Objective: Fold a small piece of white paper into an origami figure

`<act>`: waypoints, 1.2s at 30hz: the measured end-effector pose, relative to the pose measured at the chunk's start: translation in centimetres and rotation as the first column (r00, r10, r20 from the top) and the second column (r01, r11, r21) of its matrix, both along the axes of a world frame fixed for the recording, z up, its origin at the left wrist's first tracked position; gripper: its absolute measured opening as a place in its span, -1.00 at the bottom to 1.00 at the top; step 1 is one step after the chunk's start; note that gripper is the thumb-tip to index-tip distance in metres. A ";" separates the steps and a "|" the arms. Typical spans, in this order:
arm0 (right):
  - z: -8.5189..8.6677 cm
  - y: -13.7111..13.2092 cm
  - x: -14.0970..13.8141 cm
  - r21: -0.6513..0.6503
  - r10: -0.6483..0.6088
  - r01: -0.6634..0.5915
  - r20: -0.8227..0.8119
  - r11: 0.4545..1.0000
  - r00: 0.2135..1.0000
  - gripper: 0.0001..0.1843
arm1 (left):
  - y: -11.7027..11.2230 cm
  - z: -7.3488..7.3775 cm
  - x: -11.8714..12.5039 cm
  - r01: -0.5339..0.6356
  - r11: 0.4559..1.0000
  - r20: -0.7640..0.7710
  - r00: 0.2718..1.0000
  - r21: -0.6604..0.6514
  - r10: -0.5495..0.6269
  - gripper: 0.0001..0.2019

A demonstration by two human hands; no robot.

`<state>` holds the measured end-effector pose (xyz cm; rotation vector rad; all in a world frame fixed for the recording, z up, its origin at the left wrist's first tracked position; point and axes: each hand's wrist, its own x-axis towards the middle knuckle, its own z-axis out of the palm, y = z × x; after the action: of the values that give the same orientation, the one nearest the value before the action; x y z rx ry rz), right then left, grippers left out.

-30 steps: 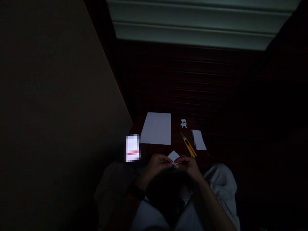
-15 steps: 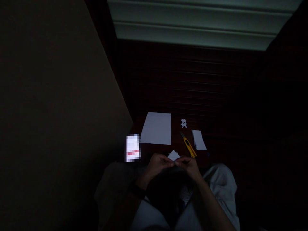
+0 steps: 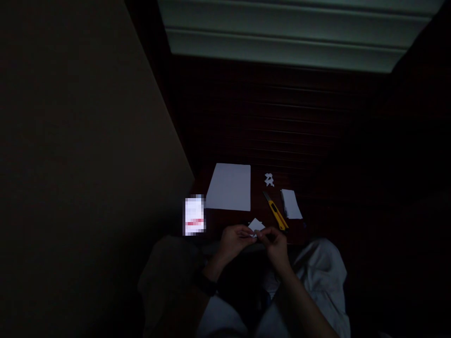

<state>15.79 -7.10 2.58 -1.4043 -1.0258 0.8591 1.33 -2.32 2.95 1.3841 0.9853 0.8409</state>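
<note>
A small white piece of folded paper (image 3: 257,224) is pinched between my two hands at the near edge of the dark table, one corner pointing away from me. My left hand (image 3: 235,240) grips its left side with thumb and fingers. On the right side, my right hand (image 3: 275,244) holds it, the fingertips close to those of the left. Fingers cover the paper's near part, and the dim light hides the fold details. Just beyond my right hand lies a yellow utility knife (image 3: 276,213), its blade pointing away from me.
A large white sheet of paper (image 3: 230,187) lies at the table's back left. Small folded white paper pieces (image 3: 269,180) sit right of it. A stack of white paper slips (image 3: 291,204) is at the right. A bright blurred screen (image 3: 194,216) stands left, near the wall (image 3: 105,141).
My fingers have shifted on the paper; the right hand has turned a little and its thumb and fingers sit differently. The knife, sheet and stack lie as before.
</note>
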 end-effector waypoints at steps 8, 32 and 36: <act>0.3 -0.1 -0.5 0.014 -0.021 0.021 0.033 1.000 0.999 -0.80 | -0.2 0.1 0.0 -0.017 0.998 0.038 0.999 -0.054 0.019 -0.75; 0.8 -0.5 -0.4 -0.027 0.029 -0.031 -0.074 0.999 0.997 -0.85 | 0.2 1.0 -0.7 0.004 0.997 0.083 0.997 -0.076 0.002 -0.77; 0.6 -0.4 -0.5 -0.015 0.006 -0.007 -0.081 1.000 0.997 -0.83 | 0.1 1.0 -0.5 0.003 0.996 0.082 0.997 -0.088 0.005 -0.76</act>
<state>15.33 -7.47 3.16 -1.3684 -0.9650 0.9226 0.87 -2.24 3.93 1.2644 0.9486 0.8389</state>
